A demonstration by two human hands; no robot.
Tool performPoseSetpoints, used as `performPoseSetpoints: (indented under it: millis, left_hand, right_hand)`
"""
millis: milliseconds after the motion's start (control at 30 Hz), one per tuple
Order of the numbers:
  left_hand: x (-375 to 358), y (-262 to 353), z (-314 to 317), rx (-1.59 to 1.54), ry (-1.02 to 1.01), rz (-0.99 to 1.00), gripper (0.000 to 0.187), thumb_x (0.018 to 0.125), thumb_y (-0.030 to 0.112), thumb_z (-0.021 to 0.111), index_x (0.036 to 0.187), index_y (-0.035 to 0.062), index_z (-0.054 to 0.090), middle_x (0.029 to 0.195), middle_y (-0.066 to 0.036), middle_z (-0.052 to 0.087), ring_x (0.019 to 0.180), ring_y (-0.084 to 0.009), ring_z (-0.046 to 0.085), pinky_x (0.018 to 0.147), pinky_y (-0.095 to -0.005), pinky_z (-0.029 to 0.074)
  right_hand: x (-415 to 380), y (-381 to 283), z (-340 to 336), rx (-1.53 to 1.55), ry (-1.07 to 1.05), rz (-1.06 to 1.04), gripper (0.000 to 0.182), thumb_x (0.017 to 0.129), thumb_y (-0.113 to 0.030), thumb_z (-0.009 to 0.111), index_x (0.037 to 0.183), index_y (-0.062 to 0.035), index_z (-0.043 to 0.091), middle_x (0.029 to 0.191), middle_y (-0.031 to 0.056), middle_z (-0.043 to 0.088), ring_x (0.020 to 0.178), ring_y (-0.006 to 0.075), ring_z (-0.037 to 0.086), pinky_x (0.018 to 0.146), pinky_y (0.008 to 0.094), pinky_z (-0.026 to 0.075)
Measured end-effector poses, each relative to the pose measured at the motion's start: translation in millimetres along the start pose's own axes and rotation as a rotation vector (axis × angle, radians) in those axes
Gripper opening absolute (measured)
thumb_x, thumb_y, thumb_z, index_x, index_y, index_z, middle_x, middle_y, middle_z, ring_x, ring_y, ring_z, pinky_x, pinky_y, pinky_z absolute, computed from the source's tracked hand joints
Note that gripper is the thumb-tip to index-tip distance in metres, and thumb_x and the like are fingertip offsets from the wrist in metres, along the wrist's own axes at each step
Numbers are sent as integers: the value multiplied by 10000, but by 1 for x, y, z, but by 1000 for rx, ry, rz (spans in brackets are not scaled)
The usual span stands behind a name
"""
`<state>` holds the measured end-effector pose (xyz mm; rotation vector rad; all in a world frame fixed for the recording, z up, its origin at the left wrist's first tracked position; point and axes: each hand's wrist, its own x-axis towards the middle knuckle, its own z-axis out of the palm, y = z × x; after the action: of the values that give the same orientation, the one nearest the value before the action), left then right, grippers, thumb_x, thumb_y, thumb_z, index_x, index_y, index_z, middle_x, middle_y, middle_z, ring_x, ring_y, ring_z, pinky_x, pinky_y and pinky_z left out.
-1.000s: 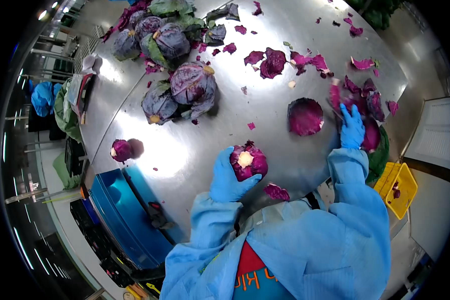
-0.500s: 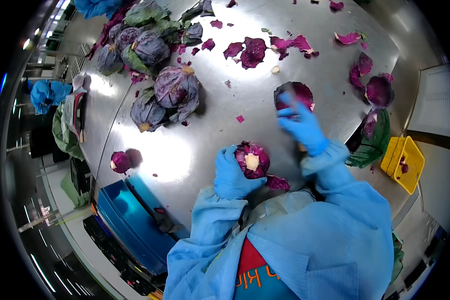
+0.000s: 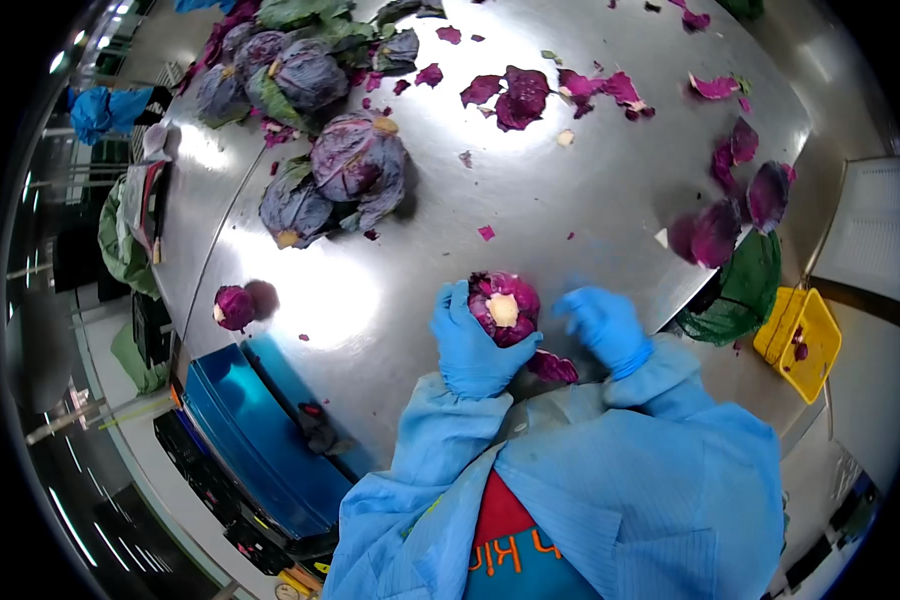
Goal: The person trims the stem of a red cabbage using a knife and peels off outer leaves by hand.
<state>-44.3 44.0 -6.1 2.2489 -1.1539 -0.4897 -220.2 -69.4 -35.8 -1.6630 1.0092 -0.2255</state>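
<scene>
Counted from the left: one small purple cabbage [image 3: 235, 307] on the counter [image 3: 530, 220]; a pile of untrimmed cabbages [image 3: 308, 75] at the far left, at least three heads, overlapping and not countable exactly; two untrimmed cabbages [image 3: 358, 158] touching each other in front of that pile; one trimmed cabbage [image 3: 502, 308] at the near side, pale cut stump facing up.

Hands, both blue-gloved: the left hand [image 3: 470, 348] is curled around the trimmed cabbage, fingers on its left side, thumb on its near right side; the right hand [image 3: 606, 328] is just to the right of that cabbage, apart from it, blurred, fingers partly bent; whether it grips anything cannot be told.

Surroundings: one blue bin [image 3: 260, 430] at the near left; one loose leaf [image 3: 552, 367] between the wrists; scattered leaf scraps [image 3: 520, 98] across the far side; at least four large leaves [image 3: 715, 235] crowding the right edge; one green mesh bag [image 3: 745, 290] at that edge, partly covered by leaves; one yellow basket [image 3: 822, 335] beyond it, containing purple scraps.
</scene>
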Motion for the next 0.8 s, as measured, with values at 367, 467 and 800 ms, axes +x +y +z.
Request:
performPoseSetpoints:
  millis: [367,467,800]
  left_hand:
    - [11,15,4,92,22,-19,943,494,306,857,1259,-12,406,1169,-206,462,1071,-373,471,938,-459,391]
    - [10,21,5,155,-35,-132,1034,499,326,849,1332,-35,354,1295,-249,394,1148,-421,412,958,-495,395]
    - [8,24,11,159,33,-115,1031,504,337,860,1329,-27,361,1280,-253,404,1145,-437,409,954,-515,389]
  right_hand:
    - [35,-8,16,-375,-179,-259,512,924,-559,446,743,-110,613,710,132,623,661,347,618,585,451,480]
    - [47,-10,12,-444,-242,-265,531,935,-566,409,756,-113,619,714,135,628,666,352,621,589,456,486]
    - [25,-28,36,-555,18,-104,516,940,-563,400,758,-122,597,705,112,626,662,343,623,600,466,489]
